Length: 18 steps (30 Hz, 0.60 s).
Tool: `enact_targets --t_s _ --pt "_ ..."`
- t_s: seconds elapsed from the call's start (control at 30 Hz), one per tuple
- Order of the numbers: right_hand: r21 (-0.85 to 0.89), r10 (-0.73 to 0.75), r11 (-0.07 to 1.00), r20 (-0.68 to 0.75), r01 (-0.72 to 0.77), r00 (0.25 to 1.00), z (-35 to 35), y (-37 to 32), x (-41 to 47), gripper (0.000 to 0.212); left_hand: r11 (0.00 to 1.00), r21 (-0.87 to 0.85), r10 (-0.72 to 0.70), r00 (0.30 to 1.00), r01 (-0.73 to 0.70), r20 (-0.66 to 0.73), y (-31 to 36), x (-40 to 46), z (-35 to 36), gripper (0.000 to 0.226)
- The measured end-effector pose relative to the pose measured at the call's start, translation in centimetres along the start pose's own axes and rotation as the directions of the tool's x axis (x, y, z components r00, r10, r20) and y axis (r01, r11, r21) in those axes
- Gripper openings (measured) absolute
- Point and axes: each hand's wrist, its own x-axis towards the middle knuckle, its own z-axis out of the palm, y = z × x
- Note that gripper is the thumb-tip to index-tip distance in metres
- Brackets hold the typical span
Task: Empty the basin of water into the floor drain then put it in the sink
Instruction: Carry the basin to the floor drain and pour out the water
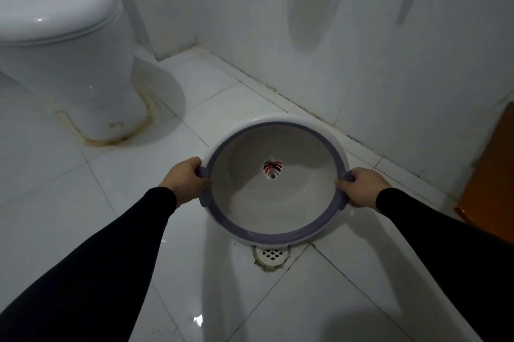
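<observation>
So we're at the pour step imo. Far left of our left hand [185, 180] there's the toilet [59, 44], not part of this.

Left hand: fingers curled tight round the purple grip on the basin [274, 179] rim, thumb on top. The basin hangs between both hands, tipped so its open side faces us and the near rim dips low. Leaf print shows on the bottom, and we can't rly tell how much water is left inside, looks close to empty tbh. The floor drain [271, 254] sits just below and behind that low rim, closer to us than either hand, roughly midway between them.

Right hand [358, 187]: same deal, fingers wrapped round the opposite purple grip, holding firm. Off to its right there's an orange wooden thing [489, 174] against the wall.

Next move prob needs keeping the low rim right over the drain till it stops dripping, then leveling it w/ both hands and carrying it to the sink, which isn't in view.
</observation>
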Motion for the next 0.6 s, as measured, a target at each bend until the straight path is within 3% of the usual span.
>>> enact_targets --t_s 0.3,0.6 --pt "0.1 -0.024 0.995 0.038 0.02 0.999 -0.29 0.63 -0.13 0.021 0.999 0.044 0.024 1.0 -0.025 0.015 -0.07 -0.05 -0.3 0.027" --pt "0.049 -0.052 0.998 0.046 0.049 0.998 -0.73 1.01 -0.55 0.021 0.992 0.114 0.043 0.998 -0.047 0.039 -0.07 -0.16 -0.62 0.022"
